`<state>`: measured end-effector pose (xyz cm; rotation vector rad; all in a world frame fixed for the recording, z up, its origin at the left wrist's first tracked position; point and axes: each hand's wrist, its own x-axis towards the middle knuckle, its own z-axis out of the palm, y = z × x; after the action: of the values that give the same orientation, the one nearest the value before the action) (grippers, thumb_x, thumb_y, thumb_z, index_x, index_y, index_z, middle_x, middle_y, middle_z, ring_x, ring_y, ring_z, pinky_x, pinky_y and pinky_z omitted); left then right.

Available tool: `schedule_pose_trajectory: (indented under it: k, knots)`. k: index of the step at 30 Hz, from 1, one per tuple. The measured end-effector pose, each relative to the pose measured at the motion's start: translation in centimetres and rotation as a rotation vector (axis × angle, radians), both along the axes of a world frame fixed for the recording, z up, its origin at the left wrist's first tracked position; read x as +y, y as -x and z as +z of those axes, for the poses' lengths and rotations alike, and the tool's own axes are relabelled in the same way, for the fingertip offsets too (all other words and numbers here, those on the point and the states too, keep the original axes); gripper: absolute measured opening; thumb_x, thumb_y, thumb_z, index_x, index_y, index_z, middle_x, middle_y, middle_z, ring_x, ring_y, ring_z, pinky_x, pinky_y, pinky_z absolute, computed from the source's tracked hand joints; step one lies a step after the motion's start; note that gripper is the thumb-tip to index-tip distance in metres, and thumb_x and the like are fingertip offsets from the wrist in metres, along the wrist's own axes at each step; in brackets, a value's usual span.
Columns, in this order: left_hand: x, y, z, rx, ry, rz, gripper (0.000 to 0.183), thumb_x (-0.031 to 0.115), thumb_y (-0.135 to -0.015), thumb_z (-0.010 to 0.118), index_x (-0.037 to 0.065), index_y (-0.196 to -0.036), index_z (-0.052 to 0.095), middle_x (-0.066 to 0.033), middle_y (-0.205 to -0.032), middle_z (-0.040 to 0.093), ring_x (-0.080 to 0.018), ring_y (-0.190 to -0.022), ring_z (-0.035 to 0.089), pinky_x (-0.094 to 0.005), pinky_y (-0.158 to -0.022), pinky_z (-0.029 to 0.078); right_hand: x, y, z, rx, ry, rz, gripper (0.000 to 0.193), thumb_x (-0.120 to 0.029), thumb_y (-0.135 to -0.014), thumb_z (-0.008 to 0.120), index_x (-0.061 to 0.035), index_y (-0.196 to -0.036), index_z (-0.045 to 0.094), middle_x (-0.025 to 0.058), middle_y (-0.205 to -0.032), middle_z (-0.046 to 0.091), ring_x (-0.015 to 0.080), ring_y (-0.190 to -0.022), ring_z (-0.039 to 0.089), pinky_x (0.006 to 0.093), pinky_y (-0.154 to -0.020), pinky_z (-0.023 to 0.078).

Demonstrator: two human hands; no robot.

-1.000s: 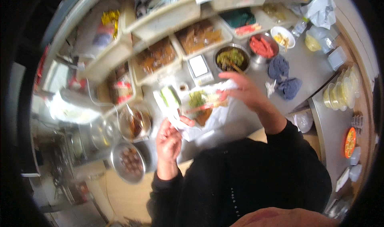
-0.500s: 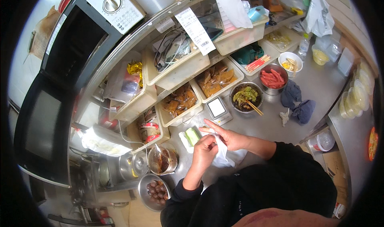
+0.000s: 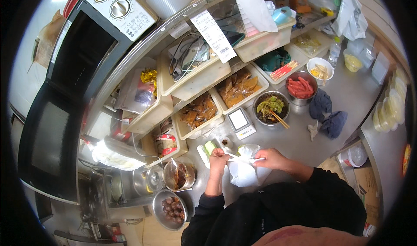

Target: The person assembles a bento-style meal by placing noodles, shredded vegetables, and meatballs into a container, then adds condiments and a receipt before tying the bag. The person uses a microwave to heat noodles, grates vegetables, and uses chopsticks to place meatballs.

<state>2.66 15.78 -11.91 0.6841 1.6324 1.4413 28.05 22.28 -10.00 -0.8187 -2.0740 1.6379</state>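
A white plastic bag [image 3: 244, 173] rests on the steel counter in front of me. My left hand [image 3: 217, 159] pinches the bag's top at its left side. My right hand [image 3: 272, 158] grips the top at its right side, and the plastic is stretched tight between the two hands. What lies inside the bag is hidden. A small tray of green pieces [image 3: 207, 149] sits just behind my left hand, next to a small cup [image 3: 225, 142].
Behind the bag stand a small white scale [image 3: 240, 121], a bowl of greens with chopsticks [image 3: 271, 108], a bowl of red sausages [image 3: 300, 87] and two dark cloths [image 3: 326, 113]. Bins of brown snacks [image 3: 217, 100] line the shelf. Metal bowls [image 3: 173, 189] sit left.
One second ago my right hand held an open tray of food above the counter. Now both hands are lower and together, pulling the white bag's top. The view has tilted up toward the shelves.
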Motion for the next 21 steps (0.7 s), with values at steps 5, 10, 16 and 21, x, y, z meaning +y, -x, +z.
schedule_pose_trajectory:
  k: [5, 10, 16, 21]
  knots:
    - [0.5, 0.0, -2.3, 0.081, -0.024, 0.081, 0.023, -0.008, -0.072, 0.06, 0.009, -0.082, 0.049, 0.0004, -0.064, 0.052, -0.0075, -0.047, 0.048, -0.0232, -0.038, 0.037, -0.1, -0.6, -0.3, 0.365, -0.494, 0.025, 0.01, -0.014, -0.082, 0.065, -0.0041, -0.079, 0.066, 0.0071, -0.071, 0.06, 0.0253, -0.067, 0.053, 0.0357, -0.07, 0.042]
    - [0.7, 0.9, -3.0, -0.018, 0.061, 0.166, 0.028, -0.012, -0.068, 0.059, 0.01, -0.081, 0.047, -0.0004, -0.065, 0.052, -0.0085, -0.048, 0.047, -0.0232, -0.042, 0.037, -0.4, -0.7, -0.7, 0.507, -0.444, 0.299, 0.018, -0.015, -0.083, 0.064, -0.0057, -0.069, 0.061, 0.0044, -0.068, 0.056, 0.0221, -0.072, 0.05, 0.0344, -0.075, 0.038]
    - [0.5, 0.7, -3.1, -0.113, 0.106, 0.128, 0.019, -0.008, -0.074, 0.055, 0.008, -0.083, 0.049, -0.0052, -0.068, 0.056, -0.0118, -0.048, 0.05, -0.0251, -0.039, 0.04, -1.0, -1.4, -0.6, 0.545, -0.285, 0.242, 0.022, -0.011, -0.086, 0.059, -0.0032, -0.065, 0.057, 0.0049, -0.07, 0.052, 0.0181, -0.077, 0.047, 0.0321, -0.076, 0.036]
    - [-2.7, 1.2, 1.4, -0.405, -0.004, -0.231, 0.007, -0.003, -0.077, 0.057, 0.001, -0.082, 0.059, -0.0117, -0.077, 0.064, -0.0201, -0.066, 0.061, -0.0307, -0.065, 0.05, -0.6, -1.3, 1.2, 0.775, 0.739, 0.073, 0.021, -0.008, -0.089, 0.054, 0.0014, -0.071, 0.057, 0.0046, -0.079, 0.054, 0.0152, -0.08, 0.048, 0.0294, -0.079, 0.037]
